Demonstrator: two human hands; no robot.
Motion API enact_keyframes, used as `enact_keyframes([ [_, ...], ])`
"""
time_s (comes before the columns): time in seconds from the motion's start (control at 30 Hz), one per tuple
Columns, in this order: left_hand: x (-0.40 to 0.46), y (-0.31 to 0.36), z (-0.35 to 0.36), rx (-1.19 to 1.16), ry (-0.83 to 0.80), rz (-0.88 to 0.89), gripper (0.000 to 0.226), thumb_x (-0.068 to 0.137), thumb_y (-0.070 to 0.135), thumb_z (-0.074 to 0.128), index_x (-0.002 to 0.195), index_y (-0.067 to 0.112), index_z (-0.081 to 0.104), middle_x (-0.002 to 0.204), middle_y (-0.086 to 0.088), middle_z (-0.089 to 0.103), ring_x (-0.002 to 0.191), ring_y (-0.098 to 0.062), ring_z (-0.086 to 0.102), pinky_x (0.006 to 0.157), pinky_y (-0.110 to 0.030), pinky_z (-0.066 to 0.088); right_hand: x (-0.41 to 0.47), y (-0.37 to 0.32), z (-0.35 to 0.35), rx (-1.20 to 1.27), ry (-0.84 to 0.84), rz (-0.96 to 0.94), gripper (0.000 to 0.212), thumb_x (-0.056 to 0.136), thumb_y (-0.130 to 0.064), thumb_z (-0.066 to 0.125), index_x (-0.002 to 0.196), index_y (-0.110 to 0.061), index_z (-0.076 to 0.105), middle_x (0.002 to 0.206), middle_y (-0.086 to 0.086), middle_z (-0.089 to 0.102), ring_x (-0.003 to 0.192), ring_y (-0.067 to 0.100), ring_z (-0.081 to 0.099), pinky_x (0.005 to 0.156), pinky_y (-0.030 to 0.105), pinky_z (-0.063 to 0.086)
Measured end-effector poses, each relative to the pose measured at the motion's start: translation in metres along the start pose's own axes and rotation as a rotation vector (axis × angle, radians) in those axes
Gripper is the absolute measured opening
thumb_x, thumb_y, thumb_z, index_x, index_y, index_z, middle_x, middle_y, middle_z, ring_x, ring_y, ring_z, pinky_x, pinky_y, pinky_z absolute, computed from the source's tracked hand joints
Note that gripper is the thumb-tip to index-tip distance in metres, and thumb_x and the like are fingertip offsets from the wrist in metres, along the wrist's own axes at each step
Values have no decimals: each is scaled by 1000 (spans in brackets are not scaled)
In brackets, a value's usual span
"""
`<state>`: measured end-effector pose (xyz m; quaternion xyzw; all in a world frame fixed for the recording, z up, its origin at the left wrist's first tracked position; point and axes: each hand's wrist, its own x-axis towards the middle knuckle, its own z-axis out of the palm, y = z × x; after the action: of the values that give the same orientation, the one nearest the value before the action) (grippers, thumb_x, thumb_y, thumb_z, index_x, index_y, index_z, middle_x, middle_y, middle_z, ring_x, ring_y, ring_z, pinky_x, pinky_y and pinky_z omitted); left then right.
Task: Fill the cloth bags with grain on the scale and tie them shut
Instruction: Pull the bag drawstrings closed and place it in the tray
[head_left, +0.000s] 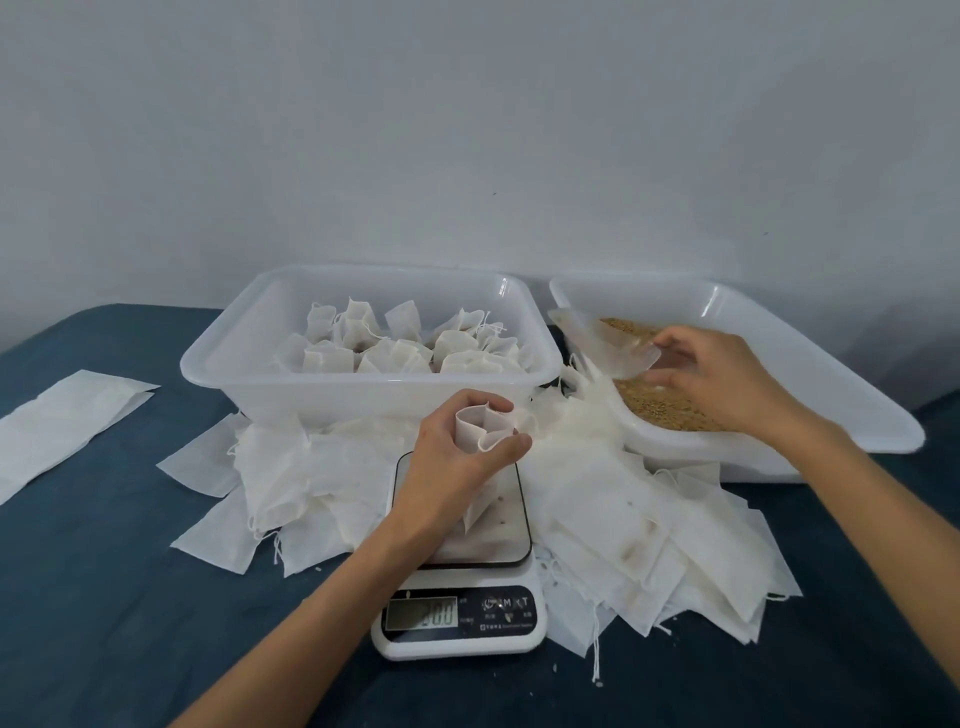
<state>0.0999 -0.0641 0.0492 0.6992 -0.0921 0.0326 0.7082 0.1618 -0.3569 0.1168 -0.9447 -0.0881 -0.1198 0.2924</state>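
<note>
dark blue tablecloth (104, 597), plain pale grey wall (467, 130)

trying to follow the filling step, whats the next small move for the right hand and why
Probably lift the clear scoop from the grain and carry it to the bag's mouth. The left hand holds an open cloth bag upright over the scale, apparently still slack and unfilled, while the right hand grips the scoop in the grain bin.
</note>
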Motion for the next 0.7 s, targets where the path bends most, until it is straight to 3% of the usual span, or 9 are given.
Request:
enact_keyframes([
  [0.07, 0, 0, 1, 25, 8, -4, 27, 74, 31, 81, 99, 31, 71, 88, 2, 74, 73, -14, 65, 65, -33, 54, 7, 20, -1, -120, 39, 181, 27, 87, -19, 78, 110, -17, 66, 101, -8, 66, 98, 12, 62, 89, 32, 48],
  [0.13, 0, -2, 2, 56, -1, 5, 22, 79, 30, 81, 99, 28, 72, 87, 4, 74, 75, -12, 66, 66, -27, 53, 13, 37, -1, -280, -20, 322, 18, 89, -18, 75, 102, -8, 67, 88, -6, 62, 88, 22, 64, 78, 34, 48],
  [0.23, 0, -1, 5, 101, -11, 33, 6, 101, 21, 69, 102, 18, 73, 86, 3, 75, 79, -10, 67, 73, -21, 50, 20, 47, 2, -491, -214, 447, 16, 93, -17, 68, 83, -4, 70, 78, 4, 67, 69, 21, 59, 62, 31, 44],
  [0.3, -1, 1, 6, 106, -18, 52, 23, 109, 22, 52, 105, 12, 72, 87, -1, 75, 80, -12, 66, 77, -25, 50, 22, 44, 5, -597, -289, 464, 14, 91, -18, 69, 86, -6, 70, 84, 8, 69, 70, 20, 57, 63, 30, 44],
  [0.33, -2, 3, 6, 113, -23, 62, 28, 111, 22, 47, 107, 11, 72, 87, -2, 76, 83, -16, 66, 80, -29, 51, 21, 38, 5, -639, -262, 448, 16, 90, -20, 71, 82, -8, 67, 80, 6, 66, 68, 19, 56, 61, 30, 44],
  [0.4, -3, 6, 6, 117, -21, 77, 31, 112, 20, 44, 109, 8, 72, 89, -6, 77, 89, -25, 68, 87, -35, 52, 14, 25, 7, -665, -42, 310, 21, 90, -25, 74, 78, -12, 63, 77, 2, 63, 69, 19, 58, 61, 31, 46],
  [0.5, 3, 18, 4, 17, 16, 69, 31, 111, 17, 44, 111, 1, 71, 92, -14, 77, 92, -25, 69, 90, -35, 55, -11, -21, 27, -305, 330, -53, 12, 95, -28, 67, 89, -18, 69, 78, -10, 65, 70, 7, 58, 64, 27, 47],
  [0.57, 17, 31, -3, 26, 30, 94, 31, 111, 17, 45, 111, 1, 72, 92, -12, 78, 89, -19, 70, 84, -28, 56, -30, -56, 50, -58, 335, -211, 15, 97, -30, 64, 84, -22, 66, 67, -16, 58, 60, 5, 53, 56, 19, 37],
  [0.7, 72, 60, -23, 81, 51, 122, 33, 112, 15, 44, 115, -2, 71, 99, -12, 77, 89, -13, 71, 84, -22, 56, -50, -84, 96, 249, 174, -234, 22, 100, -35, 60, 84, -23, 66, 66, -12, 60, 62, 11, 56, 61, 29, 47],
])
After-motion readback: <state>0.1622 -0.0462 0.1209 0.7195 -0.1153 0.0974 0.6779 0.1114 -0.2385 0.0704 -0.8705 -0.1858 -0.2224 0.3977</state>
